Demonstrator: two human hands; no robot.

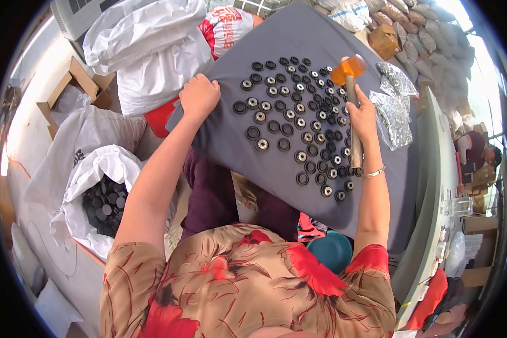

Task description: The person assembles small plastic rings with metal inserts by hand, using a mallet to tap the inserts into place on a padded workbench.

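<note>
Bright daylight flooded in, flaring white well beyond the tabletop's [219,141] right edge, glinting off the clear bags [391,121] along it and the orange mallet head [348,70], while the fisheye bent everything toward its black rim!

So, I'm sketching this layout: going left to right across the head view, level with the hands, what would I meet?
White sack, left hand, black rings, some with metal centres, right hand holding the mallet, clear plastic bags.
</note>
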